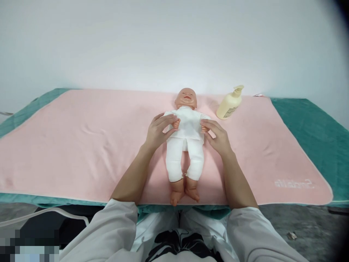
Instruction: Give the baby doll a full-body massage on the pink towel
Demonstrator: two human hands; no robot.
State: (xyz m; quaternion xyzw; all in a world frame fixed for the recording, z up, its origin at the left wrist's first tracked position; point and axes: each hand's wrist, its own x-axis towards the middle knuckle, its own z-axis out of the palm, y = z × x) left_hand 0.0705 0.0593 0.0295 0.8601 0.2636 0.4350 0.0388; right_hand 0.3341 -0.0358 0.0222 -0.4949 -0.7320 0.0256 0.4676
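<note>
A baby doll (188, 122) in a white top and white trousers lies on its back on a pink mat (109, 145), its bare feet toward me. My left hand (160, 128) is closed around the doll's hand on the left side, thumb below and fingers above. On the other side my right hand (218, 135) has the doll's other hand between thumb and fingers. Both doll hands rest near the sides of its chest.
A pale yellow pump bottle (229, 104) stands on the mat to the right of the doll's head. Under the mat, a green cover (313, 134) shows at both ends of the table. A white wall (174, 43) rises behind. At lower left hangs a pale hose (54, 210).
</note>
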